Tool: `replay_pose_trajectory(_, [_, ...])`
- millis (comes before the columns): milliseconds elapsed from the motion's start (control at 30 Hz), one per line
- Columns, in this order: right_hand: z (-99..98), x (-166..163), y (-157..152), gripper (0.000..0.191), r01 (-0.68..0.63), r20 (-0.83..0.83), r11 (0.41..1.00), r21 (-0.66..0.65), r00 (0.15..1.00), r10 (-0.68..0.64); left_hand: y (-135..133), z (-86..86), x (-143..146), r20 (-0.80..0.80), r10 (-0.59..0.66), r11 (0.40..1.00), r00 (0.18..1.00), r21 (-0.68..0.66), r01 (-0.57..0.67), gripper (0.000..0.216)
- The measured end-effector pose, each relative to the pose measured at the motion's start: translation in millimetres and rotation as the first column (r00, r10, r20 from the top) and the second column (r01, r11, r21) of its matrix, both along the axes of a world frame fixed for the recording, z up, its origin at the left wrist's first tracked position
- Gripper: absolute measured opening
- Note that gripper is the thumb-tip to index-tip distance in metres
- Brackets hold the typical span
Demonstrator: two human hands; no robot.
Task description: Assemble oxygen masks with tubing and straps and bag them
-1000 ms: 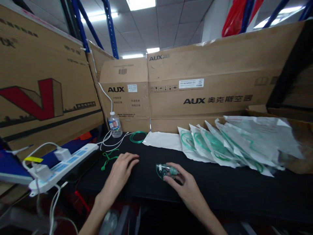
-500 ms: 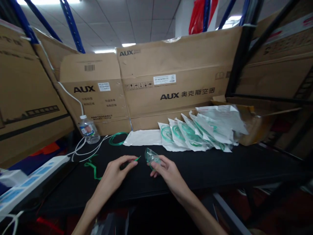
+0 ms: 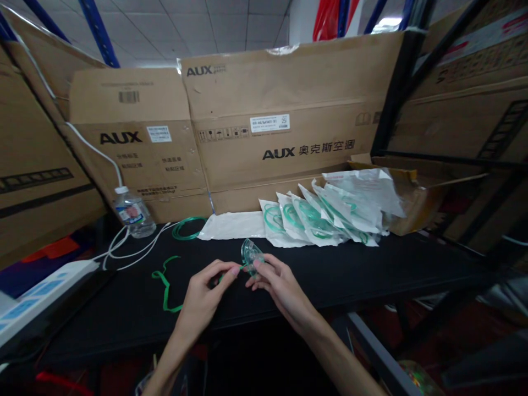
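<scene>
On the black table, at its left back corner, I see a clear plastic bottle with a white cap and a printed label. One white cable comes down along the cardboard towards this cap. Nearer to the front lies a white power strip with blue parts. Behind the table stand brown cardboard panels bearing the letters AUX. At the right there is an open carton. Above, I notice a red bag and a blue post.
</scene>
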State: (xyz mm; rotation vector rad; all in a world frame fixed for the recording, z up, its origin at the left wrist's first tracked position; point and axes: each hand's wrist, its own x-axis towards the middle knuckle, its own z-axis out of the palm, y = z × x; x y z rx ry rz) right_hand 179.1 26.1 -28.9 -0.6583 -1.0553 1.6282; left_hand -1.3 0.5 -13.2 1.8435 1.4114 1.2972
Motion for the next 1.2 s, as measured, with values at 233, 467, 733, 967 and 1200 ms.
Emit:
replay_pose_trajectory(233, [3.2,0.8,-2.6,0.04,-0.004,0.036,1.0,0.015,0.999,0.003,-1.2,1.0,2.9,0.029,-0.014,1.0,0.999,0.015,0.013,0.021])
replay_pose_trajectory(467, [3.9,1.2,-3.9,0.036,-0.003,0.061,0.999,0.033,0.998,0.001,-2.1,-0.6,0.5,0.047,-0.012,1.0,0.999,0.013,0.011,0.021])
replay_pose_trajectory(733, [-0.5,0.5,-1.5,0.036,-0.01,0.055,0.998,0.058,0.998,0.007,0.5,-4.4,-1.5,0.029,-0.011,1.0,1.0,-0.001,0.011,0.023])
replay_pose_trajectory(967, [-2.5,-2.1,0.7,0.039,0.0,0.085,0.996,0.087,0.996,-0.007,0.7,-2.9,-0.8,0.002,0.027,1.0,1.0,-0.016,-0.027,0.026])
replay_pose_trajectory(1200, [-2.0,-2.7,-0.3,0.041,0.052,0.141,0.987,0.153,0.987,-0.074,0.0,-4.3,-1.0,0.021,0.033,0.999,0.999,0.006,-0.033,0.024])
